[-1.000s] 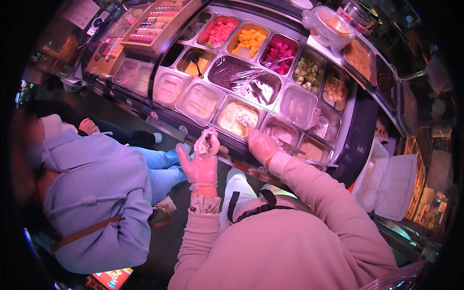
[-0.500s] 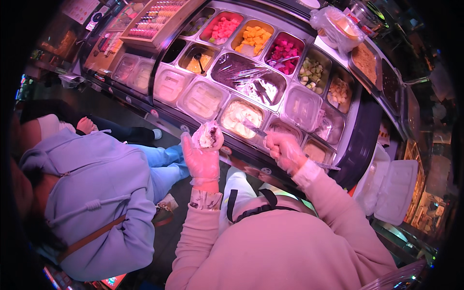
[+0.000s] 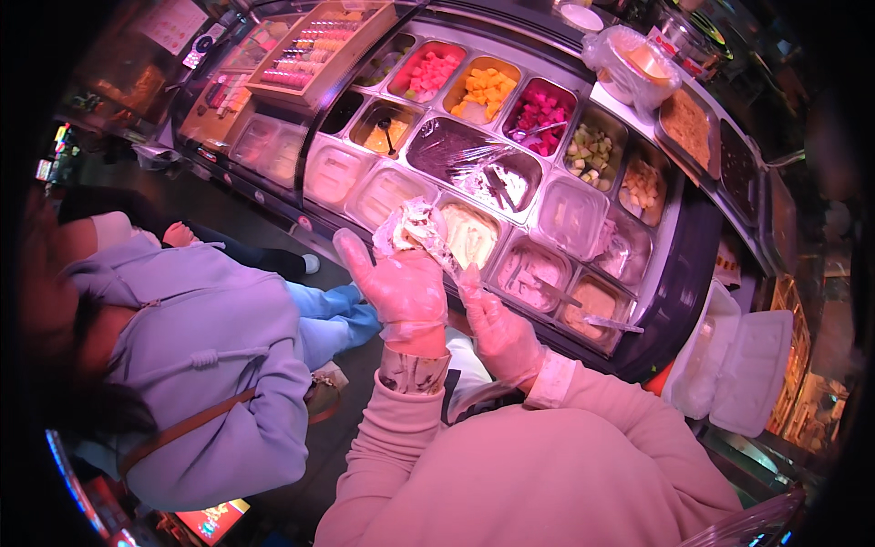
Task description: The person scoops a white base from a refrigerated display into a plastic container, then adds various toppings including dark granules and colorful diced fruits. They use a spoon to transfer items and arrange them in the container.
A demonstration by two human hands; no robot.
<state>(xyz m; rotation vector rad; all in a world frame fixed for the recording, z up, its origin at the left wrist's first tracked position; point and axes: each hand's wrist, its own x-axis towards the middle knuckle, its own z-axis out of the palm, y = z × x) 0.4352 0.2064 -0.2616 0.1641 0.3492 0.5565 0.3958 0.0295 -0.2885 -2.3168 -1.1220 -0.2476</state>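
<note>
My gloved left hand [image 3: 406,290] is palm up at the counter's front edge, thumb out to the left. It cradles a small round sweet [image 3: 401,228] with white cream and a dark filling; its underside is hidden. My gloved right hand [image 3: 501,335] grips a narrow metal spatula [image 3: 444,257], whose blade, smeared with cream, lies against the top of the sweet. Just beyond the spatula is a tub of pale cream [image 3: 472,235], with spread marks in its surface. A tub of pinkish cream [image 3: 524,271] with a utensil in it sits to the right.
Behind stand metal pans of diced pink fruit [image 3: 428,73], yellow fruit [image 3: 485,89] and magenta fruit [image 3: 544,114]. A film-covered pan [image 3: 456,146] lies mid-counter. An open white foam box [image 3: 752,365] is at right. A person in a lavender hoodie [image 3: 210,365] is close on my left.
The spatula has come out of the pale cream tub and over to the sweet. My right hand moved left and nearer me; my left hand moved slightly right and forward.
</note>
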